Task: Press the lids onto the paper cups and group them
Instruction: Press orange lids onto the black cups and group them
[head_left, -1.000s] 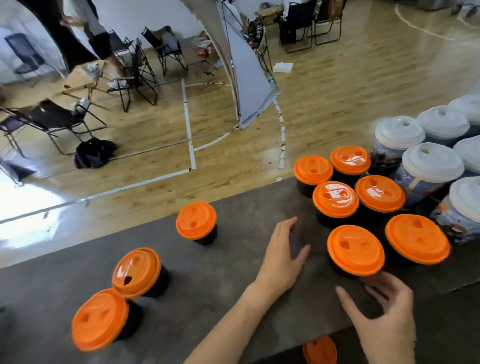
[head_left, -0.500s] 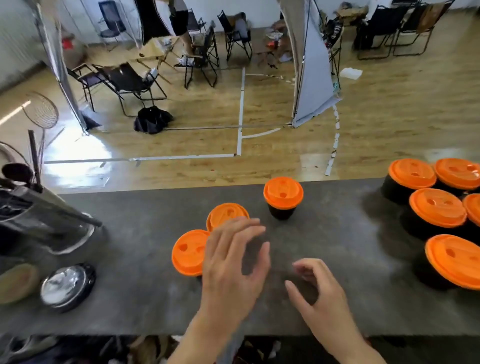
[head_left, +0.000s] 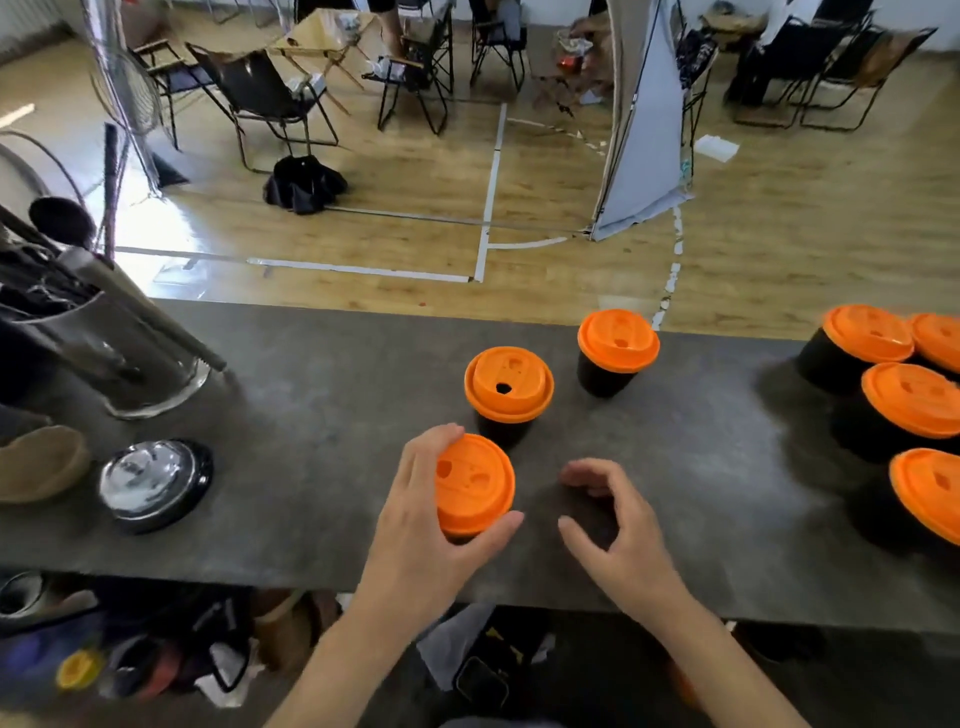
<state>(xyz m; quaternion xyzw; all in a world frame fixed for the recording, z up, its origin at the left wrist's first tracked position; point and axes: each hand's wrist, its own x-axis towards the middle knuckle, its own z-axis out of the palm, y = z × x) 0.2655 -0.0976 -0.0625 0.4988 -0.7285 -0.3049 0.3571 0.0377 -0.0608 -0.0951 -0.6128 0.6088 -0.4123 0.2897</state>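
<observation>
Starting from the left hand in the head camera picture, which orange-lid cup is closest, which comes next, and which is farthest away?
1. Held orange-lidded black paper cup: near edge, gripped by the left hand.
2. Middle orange-lidded black cup: just behind it.
3. Back orange-lidded black cup: farther back, to the right.
4. Bunch of orange-lidded cups: far right.

Utensil holder (head_left: 119, 348) near shiny disc (head_left: 155, 482); chairs (head_left: 260, 98) beyond.

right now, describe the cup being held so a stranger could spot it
On the grey counter, three orange-lidded cups stand apart from the big cluster. It is the nearest cup, the only one the left hand grips.
</observation>
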